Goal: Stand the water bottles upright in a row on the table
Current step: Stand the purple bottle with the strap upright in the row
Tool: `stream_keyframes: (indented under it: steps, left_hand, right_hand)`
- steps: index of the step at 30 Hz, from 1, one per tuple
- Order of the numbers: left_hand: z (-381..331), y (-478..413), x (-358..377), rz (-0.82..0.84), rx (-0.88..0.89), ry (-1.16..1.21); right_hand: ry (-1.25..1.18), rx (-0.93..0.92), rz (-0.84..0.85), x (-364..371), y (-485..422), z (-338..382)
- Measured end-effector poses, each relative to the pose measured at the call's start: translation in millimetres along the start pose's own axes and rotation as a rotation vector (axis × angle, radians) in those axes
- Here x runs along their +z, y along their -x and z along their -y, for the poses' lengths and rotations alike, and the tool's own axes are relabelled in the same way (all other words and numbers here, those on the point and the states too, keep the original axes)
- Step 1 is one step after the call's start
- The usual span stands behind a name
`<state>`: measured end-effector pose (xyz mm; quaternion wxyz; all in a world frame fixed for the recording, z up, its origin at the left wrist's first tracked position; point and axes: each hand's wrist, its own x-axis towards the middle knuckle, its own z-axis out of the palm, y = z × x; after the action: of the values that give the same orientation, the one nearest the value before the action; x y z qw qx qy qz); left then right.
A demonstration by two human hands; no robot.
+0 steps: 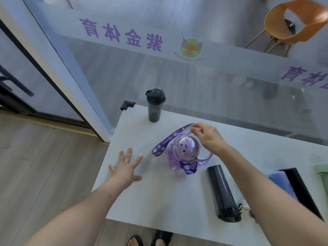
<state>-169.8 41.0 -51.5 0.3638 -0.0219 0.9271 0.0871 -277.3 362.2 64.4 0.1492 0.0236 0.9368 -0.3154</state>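
A dark grey bottle (pixel 155 104) stands upright near the far left corner of the white table (pixel 159 196). In the middle stands a purple bottle (pixel 184 153) with a domed cat-face lid and a purple strap (pixel 166 140). My right hand (pixel 206 134) hovers just above and behind it, fingers pinched on the strap. A second dark grey bottle (pixel 222 192) lies on its side to the right, cap toward me. My left hand (pixel 126 167) rests flat on the table's left edge, fingers spread, holding nothing.
A glass wall with purple lettering runs right behind the table. A black corner guard (pixel 126 104) caps the far left corner. Dark and blue flat items (pixel 298 189) lie at the table's right. An orange chair (pixel 291 23) stands beyond the glass. My feet show below the front edge.
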Motion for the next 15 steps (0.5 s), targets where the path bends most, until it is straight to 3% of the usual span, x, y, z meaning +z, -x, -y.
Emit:
stream_keyframes:
  steps: [4, 9, 15]
  left_hand:
    - [-2, 1, -2, 0.001, -0.002, 0.006]
    - [-4, 3, -4, -0.003, -0.006, 0.010]
    - [-16, 4, -5, -0.026, -0.046, 0.027]
  right_hand:
    - [0.309, -0.193, -0.360, 23, 47, 15]
    - [0.422, -0.169, -0.213, 42, 68, 27]
    - [0.294, -0.391, -0.003, 17, 57, 6]
